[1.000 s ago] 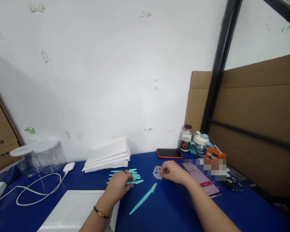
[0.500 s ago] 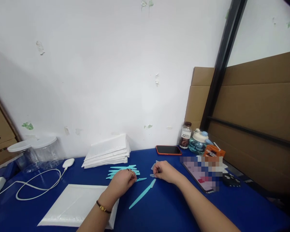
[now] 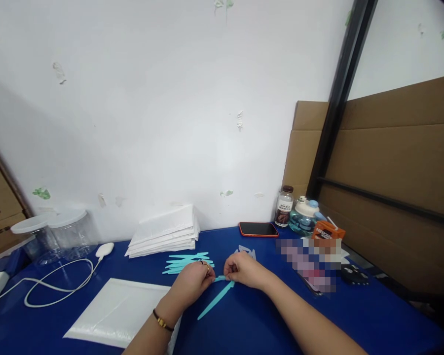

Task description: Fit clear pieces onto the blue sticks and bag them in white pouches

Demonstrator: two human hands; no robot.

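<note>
Between my two hands is a small teal strip (image 3: 219, 278), pinched at its left end by my left hand (image 3: 203, 277). My right hand (image 3: 237, 268) is closed at the strip's right end; whatever else its fingertips hold is too small to make out. Just below lies a loose teal knife-shaped piece (image 3: 215, 301), pointing down to the left. A pile of similar teal pieces (image 3: 185, 263) lies behind my left hand. Beyond my right hand sit several translucent pieces (image 3: 247, 250), partly hidden by it.
A white padded envelope (image 3: 114, 313) lies under my left forearm. Stacked envelopes (image 3: 163, 234), a phone (image 3: 258, 229), a brown-capped bottle (image 3: 284, 207) and a blue drink bottle (image 3: 303, 218) stand near the wall. Left are clear containers (image 3: 72, 236) and a white cable (image 3: 55, 280).
My right hand has moved left from the translucent pieces to the strip at my left hand. My left hand has shifted slightly right, and the padded envelope has moved a little.
</note>
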